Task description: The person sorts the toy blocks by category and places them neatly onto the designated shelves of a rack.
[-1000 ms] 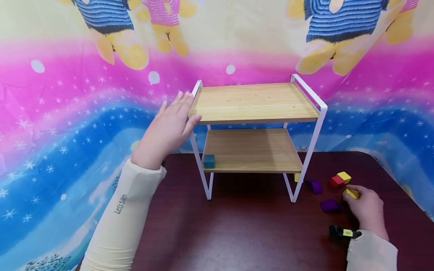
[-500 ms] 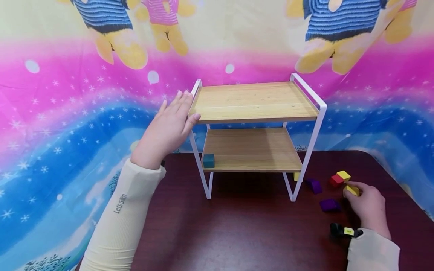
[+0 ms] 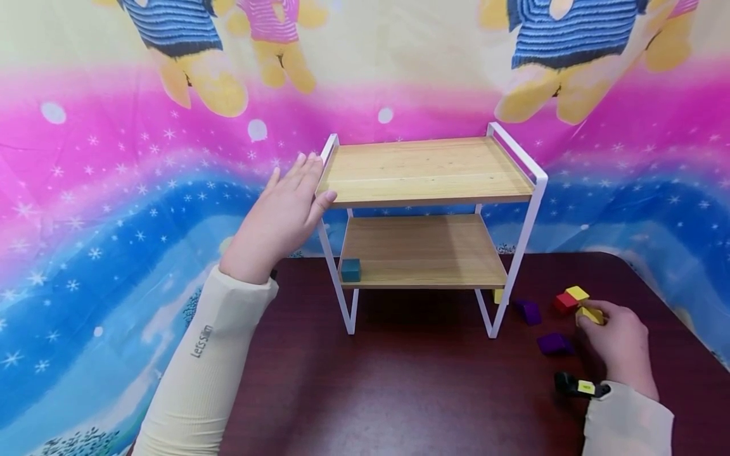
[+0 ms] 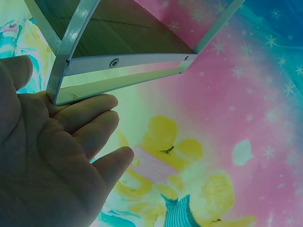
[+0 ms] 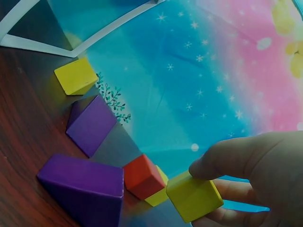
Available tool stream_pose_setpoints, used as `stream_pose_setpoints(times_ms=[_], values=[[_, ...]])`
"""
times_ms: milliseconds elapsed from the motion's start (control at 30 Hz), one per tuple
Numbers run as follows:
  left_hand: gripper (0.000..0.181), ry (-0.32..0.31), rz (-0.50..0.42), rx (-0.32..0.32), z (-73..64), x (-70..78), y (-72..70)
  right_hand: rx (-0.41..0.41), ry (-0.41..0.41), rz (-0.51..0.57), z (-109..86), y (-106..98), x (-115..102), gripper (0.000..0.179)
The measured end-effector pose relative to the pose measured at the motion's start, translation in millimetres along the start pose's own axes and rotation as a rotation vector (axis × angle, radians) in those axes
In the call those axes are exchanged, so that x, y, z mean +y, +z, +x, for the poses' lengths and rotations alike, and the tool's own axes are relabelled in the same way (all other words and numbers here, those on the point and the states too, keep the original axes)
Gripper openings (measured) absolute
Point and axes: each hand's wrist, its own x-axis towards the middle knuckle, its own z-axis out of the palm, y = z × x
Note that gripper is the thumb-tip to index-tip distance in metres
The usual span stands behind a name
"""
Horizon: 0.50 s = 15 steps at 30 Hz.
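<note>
My left hand (image 3: 279, 218) rests against the upper left side of a two-tier shelf (image 3: 424, 171), its fingers straight along the white metal frame. In the left wrist view the fingers lie at the frame's rail (image 4: 118, 85). At the right of the table my right hand (image 3: 618, 342) pinches a yellow cube (image 5: 194, 195) between thumb and fingers. Just beyond it are a red cube (image 3: 566, 303) and a second yellow block (image 3: 578, 294), side by side. Two purple wedge-shaped blocks (image 5: 92, 125) lie to the left of the held cube. A teal cube (image 3: 350, 270) sits at the left front of the lower shelf.
Another yellow block (image 5: 75, 77) lies by the shelf's right leg. The dark wooden table (image 3: 422, 386) stretches in front, with its edge curving at the right. A printed cloth backdrop (image 3: 410, 95) hangs behind the shelf.
The right hand has shifted slightly up and right with the yellow cube, which has tilted a little in its fingers. The left hand stays at the shelf frame.
</note>
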Motion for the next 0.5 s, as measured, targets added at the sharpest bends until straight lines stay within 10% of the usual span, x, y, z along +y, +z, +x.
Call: stream_pose_setpoints(times_ms=[500], values=[[0.072,0.002,-0.009,0.000,0.1,-1.5,0.9,-0.002,-0.007,-0.009,-0.9,-4.7,-7.2,0.044]])
